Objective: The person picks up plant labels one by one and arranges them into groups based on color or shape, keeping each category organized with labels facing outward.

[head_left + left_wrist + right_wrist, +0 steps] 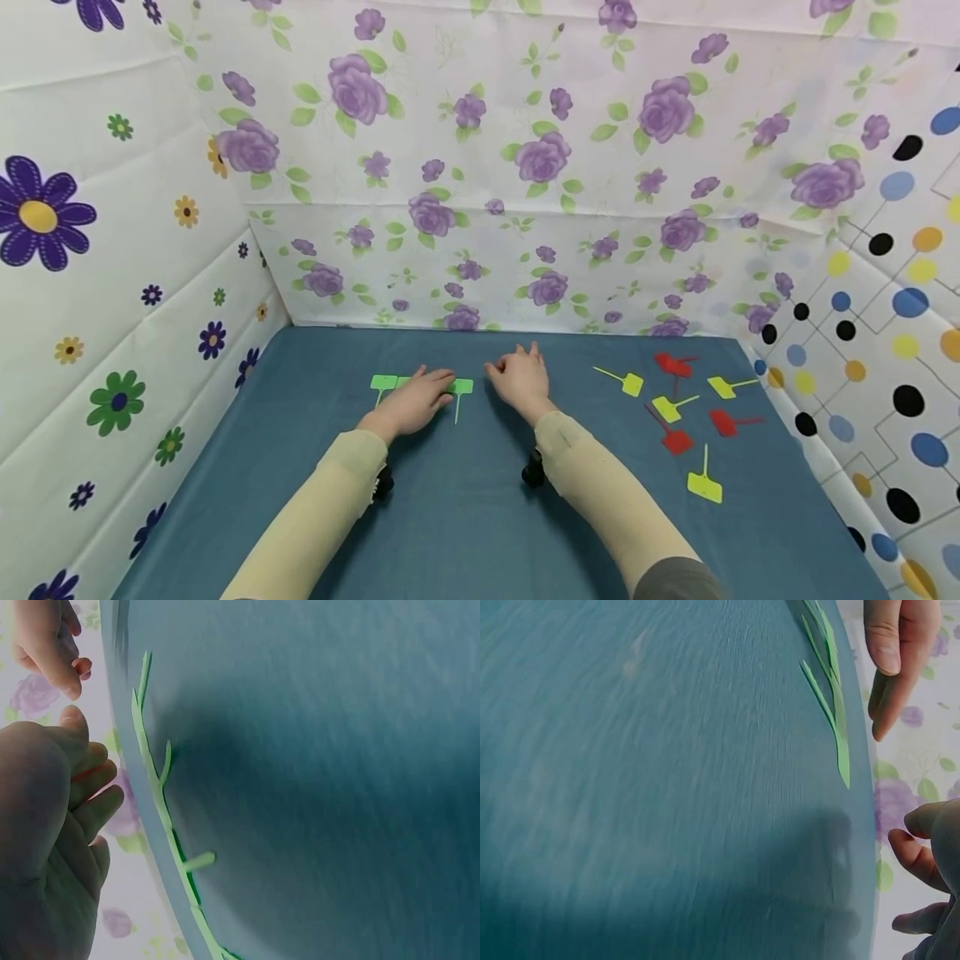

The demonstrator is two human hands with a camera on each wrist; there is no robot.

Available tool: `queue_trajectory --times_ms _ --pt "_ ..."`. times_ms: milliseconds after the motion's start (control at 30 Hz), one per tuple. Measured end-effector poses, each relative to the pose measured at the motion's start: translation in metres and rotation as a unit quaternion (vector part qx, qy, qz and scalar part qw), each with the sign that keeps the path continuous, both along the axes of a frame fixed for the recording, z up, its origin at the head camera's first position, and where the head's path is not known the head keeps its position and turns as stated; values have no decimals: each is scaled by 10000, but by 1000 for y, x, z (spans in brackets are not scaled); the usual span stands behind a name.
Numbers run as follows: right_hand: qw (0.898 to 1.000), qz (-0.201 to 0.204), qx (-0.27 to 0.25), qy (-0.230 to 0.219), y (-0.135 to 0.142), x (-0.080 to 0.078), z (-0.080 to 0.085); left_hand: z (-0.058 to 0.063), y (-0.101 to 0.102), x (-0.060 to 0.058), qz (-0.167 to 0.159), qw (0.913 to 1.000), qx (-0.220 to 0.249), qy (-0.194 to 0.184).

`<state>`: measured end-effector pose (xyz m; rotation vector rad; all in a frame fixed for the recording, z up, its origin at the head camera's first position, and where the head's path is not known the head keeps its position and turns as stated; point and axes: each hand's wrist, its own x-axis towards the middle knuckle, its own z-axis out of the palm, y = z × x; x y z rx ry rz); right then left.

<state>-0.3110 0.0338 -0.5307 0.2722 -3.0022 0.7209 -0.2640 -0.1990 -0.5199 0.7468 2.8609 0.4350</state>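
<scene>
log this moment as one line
left hand: over green tags in a row | right hand: empty, right of row | yellow tags, red tags: scattered at right

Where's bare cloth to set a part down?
Free: blue cloth left of the green T-shaped plant tags; between the right hand and the yellow tags; near side between the forearms. Crowded: right side, yellow and red tags clustered; green row under left hand.
</scene>
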Motion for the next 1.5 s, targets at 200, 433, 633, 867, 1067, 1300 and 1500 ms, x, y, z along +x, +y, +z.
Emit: queue_trajectory --times_ms 200,433,633,867,1067,1300,1500 --pt "9997 110 -108 177 28 6 3 -3 8 6 -292 9995 -18 -113" --pt "9988 123 -424 -230 77 19 11 -4 11 8 -376 9990 -136 -174" --pt "9974 109 -552 -443 121 30 8 -6 11 7 -394 9990 -161 -167" --pt "9971 1 -555 -513 161 45 12 -8 12 6 -471 9986 -214 -112" --pt "9963 -176 -529 -649 188 61 12 -11 16 5 -473 9982 -314 -182" --pt "9960 -354 -531 -625 218 81 13 -12 17 5 -493 9979 -337 -236" --pt "9944 -579 -560 -682 237 93 18 -11 19 4 -522 9977 -339 -261"
